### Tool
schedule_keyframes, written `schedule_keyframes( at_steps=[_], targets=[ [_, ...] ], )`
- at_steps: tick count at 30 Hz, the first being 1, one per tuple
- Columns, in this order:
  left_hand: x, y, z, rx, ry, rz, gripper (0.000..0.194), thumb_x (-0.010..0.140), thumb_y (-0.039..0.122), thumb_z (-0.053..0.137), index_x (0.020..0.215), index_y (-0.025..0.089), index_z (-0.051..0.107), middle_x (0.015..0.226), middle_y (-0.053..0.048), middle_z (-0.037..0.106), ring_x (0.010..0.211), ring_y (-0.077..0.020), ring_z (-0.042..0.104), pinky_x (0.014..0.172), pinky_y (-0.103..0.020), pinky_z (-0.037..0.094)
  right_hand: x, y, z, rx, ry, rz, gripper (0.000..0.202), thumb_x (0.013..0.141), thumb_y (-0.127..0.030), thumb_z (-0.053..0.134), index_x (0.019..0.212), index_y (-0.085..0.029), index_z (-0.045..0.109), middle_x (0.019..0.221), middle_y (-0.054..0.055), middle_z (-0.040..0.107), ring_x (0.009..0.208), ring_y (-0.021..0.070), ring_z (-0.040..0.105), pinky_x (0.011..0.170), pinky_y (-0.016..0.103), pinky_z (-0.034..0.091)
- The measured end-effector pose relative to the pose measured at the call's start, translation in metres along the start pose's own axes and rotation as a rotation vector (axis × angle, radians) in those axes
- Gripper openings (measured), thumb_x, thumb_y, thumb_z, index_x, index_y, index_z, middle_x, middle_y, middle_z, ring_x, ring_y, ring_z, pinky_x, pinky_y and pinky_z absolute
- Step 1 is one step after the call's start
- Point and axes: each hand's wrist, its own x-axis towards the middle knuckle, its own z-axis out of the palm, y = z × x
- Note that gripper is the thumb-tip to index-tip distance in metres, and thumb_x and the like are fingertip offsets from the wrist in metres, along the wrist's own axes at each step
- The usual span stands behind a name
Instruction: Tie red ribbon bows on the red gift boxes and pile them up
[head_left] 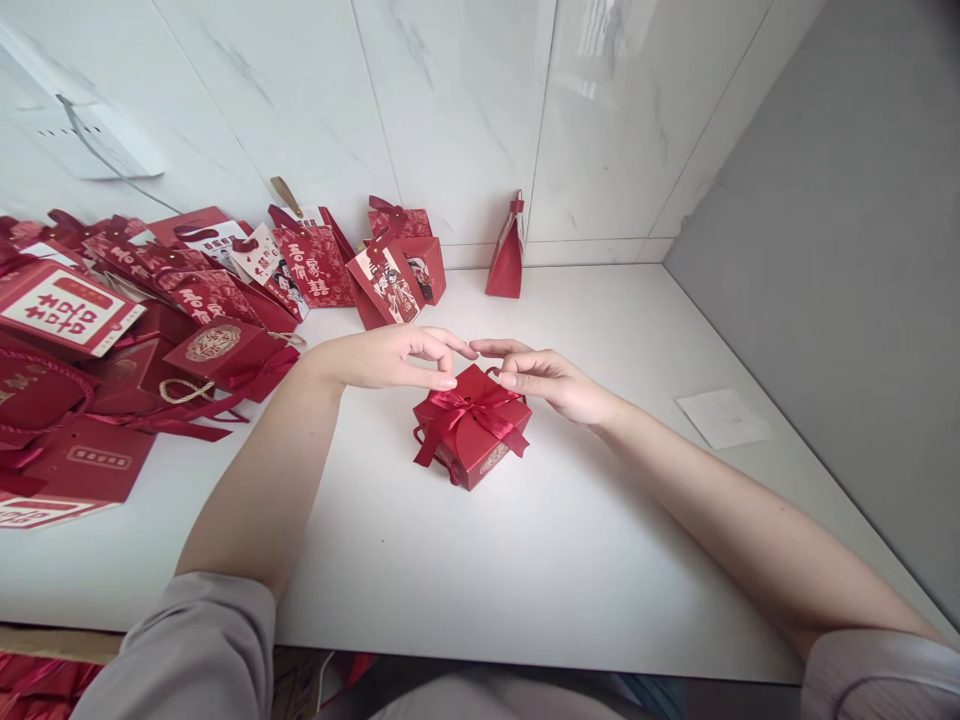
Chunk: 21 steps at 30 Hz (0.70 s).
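A red gift box (471,455) sits on the white table in front of me, set cornerwise. A shiny red ribbon bow (480,412) is tied across its top, with tails hanging over the sides, and thin red cord shows at its edges. My left hand (409,357) hovers over the box's back left, fingers bent and apart, thumb tip close to the bow. From the other side my right hand (559,383) curves over the back right, its thumb near the bow's right loop. The fingertips of both hands almost meet above the back corner. Whether the thumbs touch the ribbon I cannot tell.
Many red gift boxes (225,345) and bags crowd the table's left side. Several boxes (390,285) stand near the tiled wall, and a single upright red box (507,262) is farther right. A white paper (723,418) lies at right, beside the grey panel (840,300).
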Motion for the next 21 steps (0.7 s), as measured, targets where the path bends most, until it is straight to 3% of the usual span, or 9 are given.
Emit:
schedule_keyframes(
  at_steps=[3, 8, 14, 18, 21],
  targets=[
    [0.008, 0.001, 0.006, -0.090, 0.034, 0.068, 0.033, 0.087, 0.049, 0.056, 0.077, 0.018, 0.064, 0.144, -0.004, 0.050, 0.123, -0.0270, 0.053, 0.102, -0.038, 0.041, 0.000, -0.006, 0.000, -0.040, 0.042, -0.022, 0.032, 0.088, -0.047, 0.064, 0.069, -0.021, 0.066, 0.138, 0.006, 0.055, 0.140, 0.0286, 0.039, 0.105, 0.046, 0.042],
    [0.018, 0.002, 0.016, -0.206, 0.002, 0.109, 0.035, 0.089, 0.045, 0.054, 0.071, 0.016, 0.056, 0.132, -0.008, 0.059, 0.104, -0.0235, 0.061, 0.086, -0.036, 0.046, 0.000, -0.012, 0.003, -0.018, 0.031, -0.001, 0.042, 0.088, -0.052, 0.061, 0.062, -0.018, 0.064, 0.136, 0.007, 0.056, 0.131, 0.0288, 0.048, 0.104, 0.045, 0.041],
    [0.014, 0.002, 0.013, -0.135, 0.017, 0.073, 0.034, 0.086, 0.048, 0.057, 0.072, 0.018, 0.065, 0.139, -0.003, 0.053, 0.119, -0.0238, 0.055, 0.097, -0.035, 0.042, 0.000, -0.016, 0.002, -0.053, 0.071, 0.029, 0.046, 0.090, -0.052, 0.057, 0.059, -0.019, 0.064, 0.132, 0.007, 0.059, 0.132, 0.0273, 0.046, 0.101, 0.041, 0.041],
    [0.013, 0.002, 0.011, -0.094, 0.021, 0.055, 0.033, 0.082, 0.051, 0.062, 0.072, 0.019, 0.065, 0.141, -0.002, 0.051, 0.126, -0.0253, 0.049, 0.101, -0.036, 0.039, 0.000, -0.017, 0.000, -0.082, 0.084, 0.047, 0.046, 0.090, -0.053, 0.056, 0.061, -0.019, 0.065, 0.134, 0.005, 0.057, 0.122, 0.0251, 0.054, 0.097, 0.038, 0.042],
    [0.014, 0.001, 0.011, -0.091, 0.040, 0.042, 0.033, 0.081, 0.051, 0.062, 0.072, 0.019, 0.064, 0.137, -0.003, 0.053, 0.122, -0.0243, 0.052, 0.096, -0.034, 0.041, 0.000, -0.017, -0.003, -0.129, 0.099, 0.058, 0.049, 0.090, -0.053, 0.056, 0.057, -0.018, 0.061, 0.132, 0.005, 0.058, 0.122, 0.0249, 0.054, 0.098, 0.038, 0.041]
  ],
)
